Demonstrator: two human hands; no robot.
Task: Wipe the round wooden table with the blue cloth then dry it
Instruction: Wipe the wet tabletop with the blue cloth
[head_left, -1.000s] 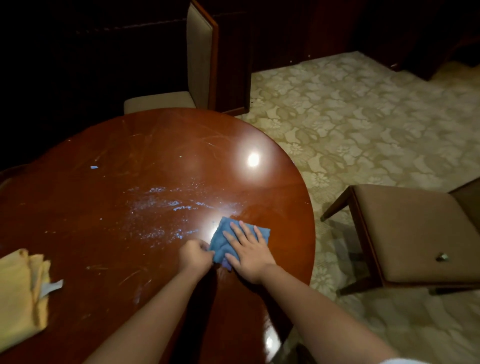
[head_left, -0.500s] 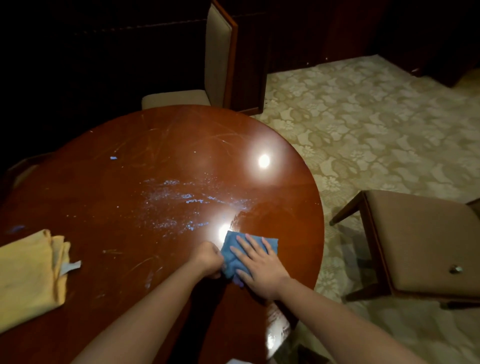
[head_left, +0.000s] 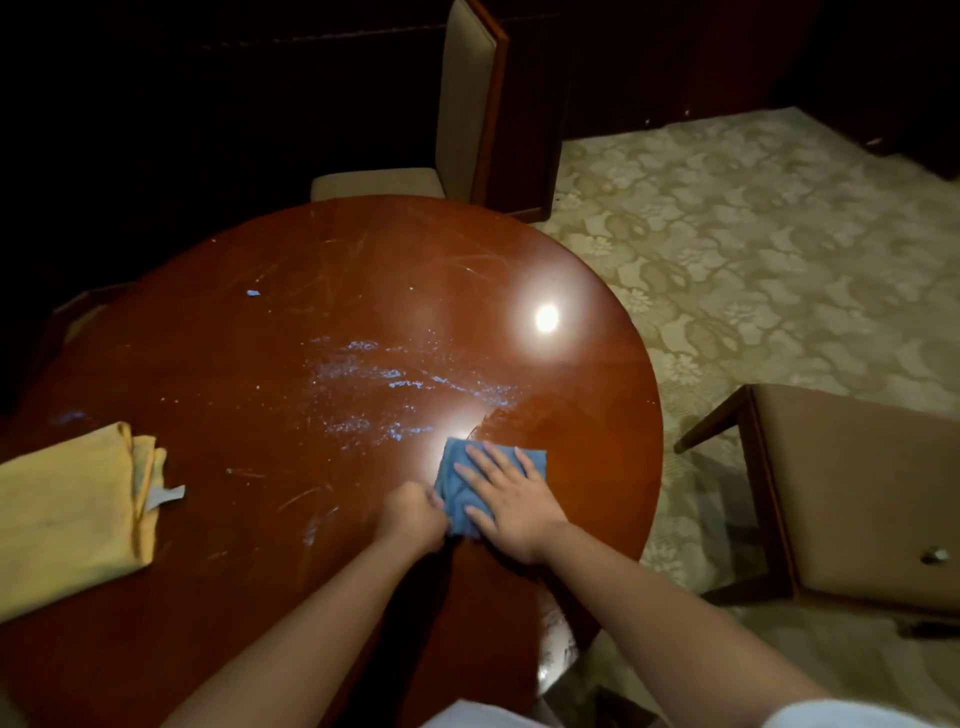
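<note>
A folded blue cloth (head_left: 453, 470) lies on the round wooden table (head_left: 270, 447) near its right front part. My right hand (head_left: 511, 499) presses flat on the cloth with fingers spread. My left hand (head_left: 415, 512) is curled into a fist at the cloth's left edge and grips that edge. Bluish-white wet streaks and droplets (head_left: 374, 384) cover the table's middle, just beyond the cloth. A bright lamp reflection (head_left: 546, 317) shines on the polished top.
A folded yellow cloth (head_left: 72, 509) with a white tag lies at the table's left edge. One chair (head_left: 467, 114) stands behind the table, and a brown padded chair (head_left: 852, 493) stands to the right on patterned carpet (head_left: 753, 249).
The view has shifted, so the table and yellow cloth sit further right in frame. Both hands stay on the blue cloth, which has hardly moved on the table.
</note>
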